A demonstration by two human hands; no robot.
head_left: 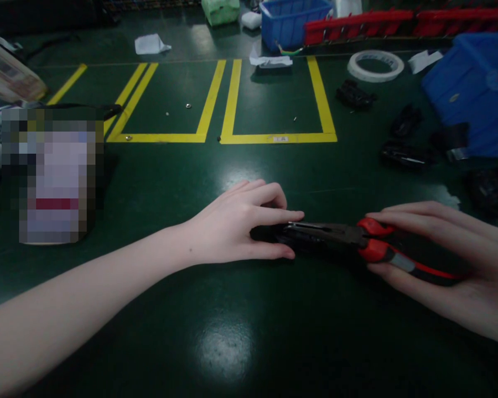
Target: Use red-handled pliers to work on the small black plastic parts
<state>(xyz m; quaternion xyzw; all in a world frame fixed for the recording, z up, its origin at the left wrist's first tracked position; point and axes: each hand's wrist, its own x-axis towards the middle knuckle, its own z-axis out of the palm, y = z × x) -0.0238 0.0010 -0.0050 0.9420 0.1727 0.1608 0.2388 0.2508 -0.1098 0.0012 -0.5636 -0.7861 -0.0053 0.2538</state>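
My right hand is wrapped round the red-handled pliers, whose dark jaws point left. Between thumb and fingers, my left hand grips a small black part lying low over the dark green table. The tips of the pliers reach onto this part, beside a thin shiny metal piece on it. Whether the jaws are closed on that metal piece I cannot tell. The part's exact kind does not show, as it is dark and partly covered by my left fingers.
Several black parts lie at the right by a tilted blue bin. A tape roll, a blue crate and red bins stand at the back. Yellow tape marks the table. A blurred-out object is at left.
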